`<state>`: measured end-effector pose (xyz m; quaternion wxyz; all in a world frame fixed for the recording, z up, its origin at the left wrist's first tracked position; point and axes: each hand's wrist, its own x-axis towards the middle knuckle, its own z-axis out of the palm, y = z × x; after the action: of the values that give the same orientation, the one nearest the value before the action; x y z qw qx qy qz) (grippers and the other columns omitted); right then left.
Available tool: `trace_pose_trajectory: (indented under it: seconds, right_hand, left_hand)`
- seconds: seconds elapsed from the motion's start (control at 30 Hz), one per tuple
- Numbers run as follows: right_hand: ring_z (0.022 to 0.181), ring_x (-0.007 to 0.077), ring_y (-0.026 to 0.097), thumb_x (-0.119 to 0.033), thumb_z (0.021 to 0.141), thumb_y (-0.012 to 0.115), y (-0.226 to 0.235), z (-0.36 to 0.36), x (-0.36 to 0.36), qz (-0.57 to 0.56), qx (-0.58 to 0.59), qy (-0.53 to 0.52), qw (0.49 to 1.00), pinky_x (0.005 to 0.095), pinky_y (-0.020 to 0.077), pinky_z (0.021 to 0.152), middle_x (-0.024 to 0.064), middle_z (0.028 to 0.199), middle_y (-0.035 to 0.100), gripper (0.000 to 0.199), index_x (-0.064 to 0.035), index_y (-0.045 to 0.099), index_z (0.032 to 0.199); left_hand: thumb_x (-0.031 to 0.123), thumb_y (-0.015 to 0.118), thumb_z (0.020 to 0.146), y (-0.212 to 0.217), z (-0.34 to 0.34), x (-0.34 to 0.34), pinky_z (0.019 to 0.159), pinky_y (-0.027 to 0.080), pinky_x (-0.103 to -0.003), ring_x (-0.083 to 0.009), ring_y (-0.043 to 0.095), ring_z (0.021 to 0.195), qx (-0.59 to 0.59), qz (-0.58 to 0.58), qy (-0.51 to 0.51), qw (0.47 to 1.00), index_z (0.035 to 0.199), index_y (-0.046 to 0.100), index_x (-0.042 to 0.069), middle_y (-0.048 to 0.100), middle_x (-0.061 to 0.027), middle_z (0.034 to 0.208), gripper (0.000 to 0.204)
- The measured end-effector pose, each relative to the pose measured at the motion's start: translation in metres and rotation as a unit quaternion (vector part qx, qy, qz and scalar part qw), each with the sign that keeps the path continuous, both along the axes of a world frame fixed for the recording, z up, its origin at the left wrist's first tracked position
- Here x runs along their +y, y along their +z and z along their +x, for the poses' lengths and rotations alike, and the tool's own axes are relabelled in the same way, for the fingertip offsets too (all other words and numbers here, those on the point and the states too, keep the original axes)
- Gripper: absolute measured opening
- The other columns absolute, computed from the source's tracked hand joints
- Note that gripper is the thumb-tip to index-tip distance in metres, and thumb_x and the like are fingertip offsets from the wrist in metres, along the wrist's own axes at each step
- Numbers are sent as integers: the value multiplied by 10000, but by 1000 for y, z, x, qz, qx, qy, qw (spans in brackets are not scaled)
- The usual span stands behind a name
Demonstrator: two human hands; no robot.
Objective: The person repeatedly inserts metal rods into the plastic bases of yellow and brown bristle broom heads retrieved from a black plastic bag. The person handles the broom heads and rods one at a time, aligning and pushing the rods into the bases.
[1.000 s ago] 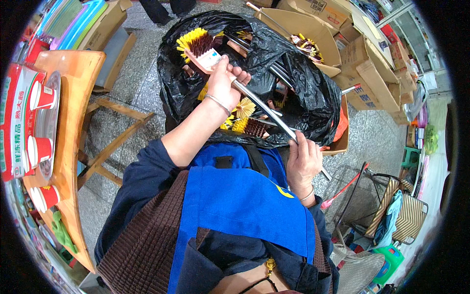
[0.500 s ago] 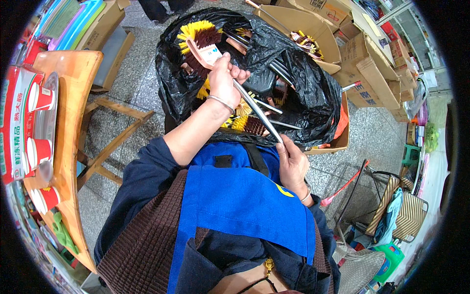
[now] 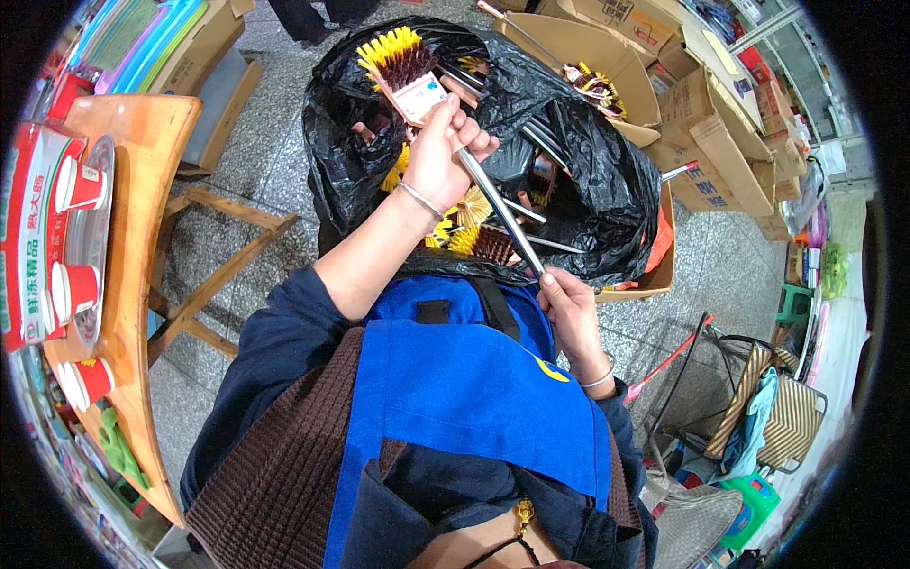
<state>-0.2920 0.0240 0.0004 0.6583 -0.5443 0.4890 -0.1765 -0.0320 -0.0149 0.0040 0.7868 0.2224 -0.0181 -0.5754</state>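
Observation:
My left hand is closed round a scrub brush where its head meets the handle. The brush head has a pinkish-brown block with a white label, and yellow and dark brown bristles pointing up and away. Its shiny metal handle slants down to the right. My right hand pinches the handle's lower end between thumb and fingers. Beneath the brush lies an open black plastic bag, holding several more brush heads and metal tubes.
On the left stands a wooden table with red paper cups and a green glove. Cardboard boxes are stacked at the far right. A folding chair and a green stool stand at the near right.
The brush has turned about its handle, so the label faces up more and the bristles have swung from the left to the far side. Both hands still hold it.

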Motion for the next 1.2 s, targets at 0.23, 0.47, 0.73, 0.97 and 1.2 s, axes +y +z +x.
trace_pose_trajectory:
  seconds: [0.23,0.47,0.73,0.97,1.2]
  right_hand:
    - [535,95,452,-209,925,589,8,-3,5,-151,58,21,987,250,363,489,14,658,552,219,-28,646,1034]
    - [694,256,559,-170,800,679,19,-16,-5,-608,306,11,732,376,436,613,61,785,582,285,-107,638,1075]
    - [591,243,542,-296,812,671,18,-19,-3,-616,335,32,712,367,427,519,51,693,527,285,-149,647,1055]
    - [579,297,567,-263,849,651,14,-18,10,-525,287,26,801,392,441,506,88,693,564,222,-143,649,1036]
    - [603,291,606,-256,862,648,21,-20,16,-447,272,28,852,378,459,528,98,721,617,190,-124,661,998]
  left_hand:
    - [371,470,961,-1,14,-3,809,489,-444,-213,554,665,69,8,-75,995,759,562,86,517,-31,633,362]
    - [315,483,964,-19,21,-6,763,490,-434,-202,537,590,126,44,-1,991,687,487,114,512,-18,612,343]
    - [294,480,958,-7,13,-3,715,490,-418,-190,506,559,79,64,31,994,686,431,140,476,-14,597,317]
    - [268,472,954,-7,2,0,703,486,-417,-194,461,559,16,106,47,993,710,404,144,436,-21,591,282]
    - [264,475,956,-12,-1,5,702,489,-414,-185,451,563,-1,95,40,995,723,400,144,416,-9,583,273]
